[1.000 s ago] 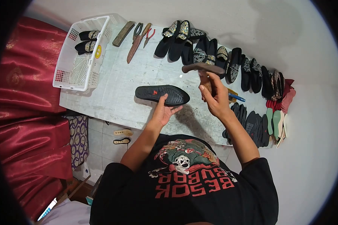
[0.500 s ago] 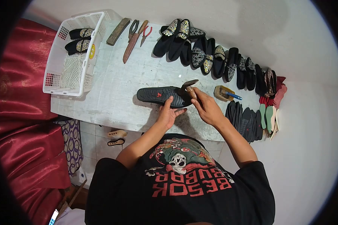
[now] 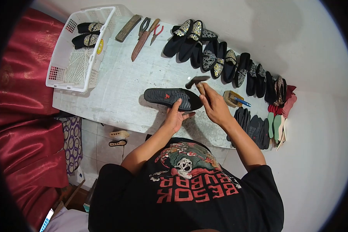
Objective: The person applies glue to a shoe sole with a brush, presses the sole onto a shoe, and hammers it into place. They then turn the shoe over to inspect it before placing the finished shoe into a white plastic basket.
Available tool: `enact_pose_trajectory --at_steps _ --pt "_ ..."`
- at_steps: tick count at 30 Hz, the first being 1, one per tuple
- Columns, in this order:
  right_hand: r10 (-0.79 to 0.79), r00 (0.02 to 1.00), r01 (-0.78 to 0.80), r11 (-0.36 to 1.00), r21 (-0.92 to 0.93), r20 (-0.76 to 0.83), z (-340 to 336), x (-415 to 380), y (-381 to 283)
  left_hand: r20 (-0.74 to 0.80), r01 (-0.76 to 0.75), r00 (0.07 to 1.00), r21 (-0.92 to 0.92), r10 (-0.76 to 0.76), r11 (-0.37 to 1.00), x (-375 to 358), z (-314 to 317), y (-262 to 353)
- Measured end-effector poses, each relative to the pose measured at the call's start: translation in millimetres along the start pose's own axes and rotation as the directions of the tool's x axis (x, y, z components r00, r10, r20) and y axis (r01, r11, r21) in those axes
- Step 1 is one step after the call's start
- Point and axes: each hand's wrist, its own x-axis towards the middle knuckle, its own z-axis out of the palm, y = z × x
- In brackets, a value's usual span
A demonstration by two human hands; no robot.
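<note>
A black shoe (image 3: 172, 99) is held sole up over the white table, its ridged sole marked in red and its toe pointing right. My left hand (image 3: 175, 117) grips it from the near side, thumb on the sole and fingers below. Above and to the right of the toe, my right hand (image 3: 215, 105) is closed round the wooden handle of a hammer (image 3: 197, 81). The hammer's dark metal head is clear of the shoe.
A white basket (image 3: 92, 63) holding decorated shoes stands at the left. A knife (image 3: 141, 44), red pliers (image 3: 156, 34) and other tools lie behind. Finished-looking shoes (image 3: 209, 56) line the wall side. A blue-handled brush (image 3: 240, 101) and black soles (image 3: 254, 125) are at the right.
The hammer has lifted off the toe area of the shoe and moved up and right with my right hand. The view has shifted slightly.
</note>
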Motion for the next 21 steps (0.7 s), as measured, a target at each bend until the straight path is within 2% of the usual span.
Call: enact_pose_trajectory --at_steps 3,5,6,8,9,10,11,12,13,14,15,16,17,18,20,21 --pt "0.048 0.996 -0.045 0.998 -0.044 0.07 -1.3 -2.8 3.2 -0.013 0.012 1.0 -0.007 -0.012 1.0 1.1 -1.5 -1.5" --pt "0.067 0.993 -0.059 0.995 -0.084 0.096 -2.8 -2.6 2.1 -0.097 0.047 0.995 0.177 -0.03 0.983 1.9 -7.4 0.8" --pt "0.064 0.994 -0.057 0.995 -0.083 0.092 -3.6 -2.9 4.4 -0.095 0.044 0.995 0.18 -0.027 0.983 -1.0 -1.8 1.9" --pt "0.044 0.995 -0.037 0.996 -0.079 0.086 0.4 -4.3 9.8 -0.42 0.063 0.9 0.392 0.117 0.918 -12.1 7.6 2.8" --pt "0.036 0.995 -0.03 0.997 -0.073 0.088 3.1 -5.6 12.9 -0.424 0.059 0.897 0.394 0.125 0.917 -5.5 -3.6 -8.0" --pt "0.013 0.998 -0.009 0.999 -0.049 0.067 5.7 -7.5 16.5 -0.525 -0.041 0.749 0.572 0.404 0.819 9.3 -25.0 -26.1" --pt "-0.009 0.999 0.01 1.0 -0.027 0.042 6.6 -9.0 19.1 -0.534 -0.081 0.534 0.739 0.655 0.669 17.8 -36.6 -35.7" --pt "-0.013 0.999 0.013 1.0 -0.021 0.037 5.4 -9.3 18.3 -0.53 -0.083 0.532 0.744 0.661 0.663 15.5 -33.9 -32.6" --pt "0.007 0.998 -0.006 1.0 -0.012 0.055 3.5 -9.7 15.5 -0.285 -0.15 0.398 0.918 0.872 0.368 9.1 -26.5 -25.3" --pt "0.027 0.997 -0.027 1.0 -0.003 0.073 2.1 -10.7 13.8 0.014 -0.163 0.247 0.986 0.969 0.027 2.3 -19.2 -17.9" --pt "0.027 0.997 -0.027 1.0 0.001 0.067 1.5 -10.9 14.2 0.021 -0.163 0.246 0.986 0.969 0.021 -8.7 -4.7 -4.6" --pt "0.012 0.998 -0.014 0.999 0.031 0.064 0.4 -9.2 15.4 0.299 -0.211 0.294 0.947 0.908 -0.244 -20.8 13.9 13.5" --pt "0.0 0.998 -0.003 0.998 0.062 0.063 -1.7 -9.2 17.3 0.55 -0.269 0.328 0.834 0.768 -0.482 -26.5 22.5 24.1" --pt "-0.001 0.998 -0.003 0.998 0.067 0.059 -7.4 -8.3 18.0 0.554 -0.267 0.328 0.831 0.765 -0.488 -21.8 18.8 27.7" --pt "0.041 0.991 -0.048 0.997 0.053 0.127 -20.1 -4.8 17.9 0.612 -0.441 0.523 0.79 0.594 -0.426 -11.3 10.4 31.4" --pt "-0.03 0.999 0.032 0.996 0.08 -0.026 -14.4 -9.7 21.8 0.608 -0.413 0.509 0.793 0.609 -0.448 -16.1 19.1 33.5"
